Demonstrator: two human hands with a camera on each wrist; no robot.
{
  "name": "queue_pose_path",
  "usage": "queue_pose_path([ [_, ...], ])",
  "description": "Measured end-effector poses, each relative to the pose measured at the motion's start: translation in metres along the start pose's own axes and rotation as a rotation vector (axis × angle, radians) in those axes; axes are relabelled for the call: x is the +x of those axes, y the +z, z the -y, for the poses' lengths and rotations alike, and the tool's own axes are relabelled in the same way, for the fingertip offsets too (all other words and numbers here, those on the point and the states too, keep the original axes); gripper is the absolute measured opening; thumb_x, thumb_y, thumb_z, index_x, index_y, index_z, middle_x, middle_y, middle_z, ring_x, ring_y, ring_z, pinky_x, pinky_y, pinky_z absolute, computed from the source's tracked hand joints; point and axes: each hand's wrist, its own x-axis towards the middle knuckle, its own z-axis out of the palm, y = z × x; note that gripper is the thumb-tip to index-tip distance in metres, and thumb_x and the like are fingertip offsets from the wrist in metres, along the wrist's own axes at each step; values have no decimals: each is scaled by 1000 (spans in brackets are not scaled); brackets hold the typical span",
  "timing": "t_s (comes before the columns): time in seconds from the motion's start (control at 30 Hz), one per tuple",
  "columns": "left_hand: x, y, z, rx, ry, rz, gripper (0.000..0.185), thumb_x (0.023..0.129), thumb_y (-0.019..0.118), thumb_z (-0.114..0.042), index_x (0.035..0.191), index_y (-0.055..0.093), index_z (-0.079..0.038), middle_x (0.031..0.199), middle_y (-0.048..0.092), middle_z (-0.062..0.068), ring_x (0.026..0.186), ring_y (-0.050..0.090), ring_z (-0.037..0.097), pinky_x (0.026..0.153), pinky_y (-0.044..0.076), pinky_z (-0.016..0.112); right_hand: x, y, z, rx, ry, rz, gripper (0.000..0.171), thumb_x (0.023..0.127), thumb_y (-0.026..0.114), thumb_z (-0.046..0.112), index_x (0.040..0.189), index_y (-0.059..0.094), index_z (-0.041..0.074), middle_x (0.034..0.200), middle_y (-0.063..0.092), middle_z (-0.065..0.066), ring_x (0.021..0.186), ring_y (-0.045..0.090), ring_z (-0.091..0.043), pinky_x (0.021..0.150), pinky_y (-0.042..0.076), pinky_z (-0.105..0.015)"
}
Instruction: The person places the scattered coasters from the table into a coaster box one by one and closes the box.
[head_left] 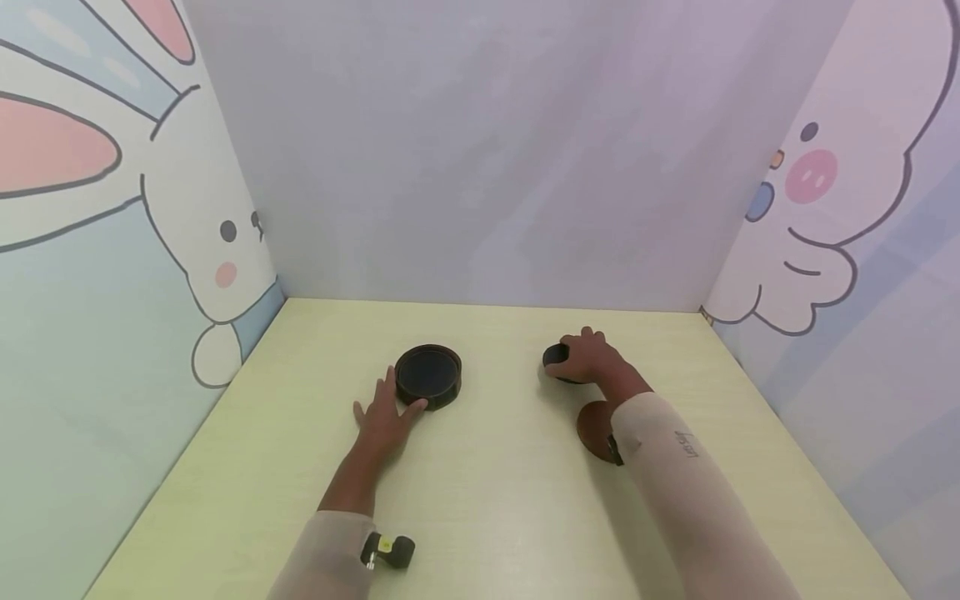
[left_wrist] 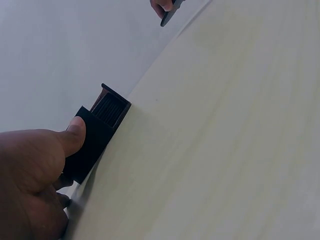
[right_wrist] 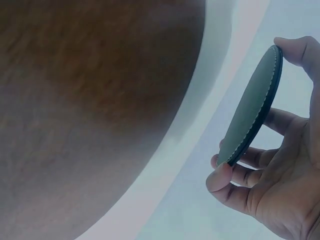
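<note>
Leaving a broad lane over the pale surface [head_left: 495, 475] between the round coaster holder [head_left: 447, 396] and the brown disc [head_left: 594, 427], running back to the rear wall [head_left: 480, 183]. Blocking the holder's left and near sides with the left hand [head_left: 381, 429], leaving its far and right sides reachable. Obstructing the disc's right side with the right sleeve [head_left: 690, 500]. Taking up space beyond the disc with the right hand [head_left: 590, 357] gripping a coaster [right_wrist: 250, 105]. Closing both flanks with printed walls [head_left: 112, 325].

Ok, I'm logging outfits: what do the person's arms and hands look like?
Pale beige left sleeve and right sleeve, the latter with small dark lettering; a black wrist camera with a yellow patch by the left cuff. The left hand and right hand wear no gloves.
</note>
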Motion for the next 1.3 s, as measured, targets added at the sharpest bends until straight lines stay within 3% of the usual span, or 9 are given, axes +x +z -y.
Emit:
queue_pose_path([
  [0.57, 1, 0, 2, 8, -4, -1, 97, 112, 60, -45, 176, 0, -7, 182, 5, 29, 169, 10, 53, 132, -18, 72, -2, 8, 44, -12, -156, -163, 84, 86, 71, 56, 159, 57, 15, 133, 52, -20, 118, 50, -35, 85, 57, -52],
  [0.97, -1, 0, 3, -6, 8, -5, 96, 112, 60, -45, 176, 0, -7, 182, 5, 29, 169, 9, 53, 132, -19, 72, 2, 23, 71, 69, -221, -224, 83, 89, 75, 56, 161, 56, 20, 134, 50, -16, 119, 49, -32, 89, 57, -52],
  [1.3, -2, 0, 1, -4, 20, -11, 96, 112, 60, -45, 176, 1, -6, 181, 6, 30, 168, 10, 54, 132, -17, 73, 11, 39, 82, 209, -236, -226, 81, 91, 76, 57, 160, 56, 20, 140, 50, -17, 123, 51, -34, 97, 57, -53],
])
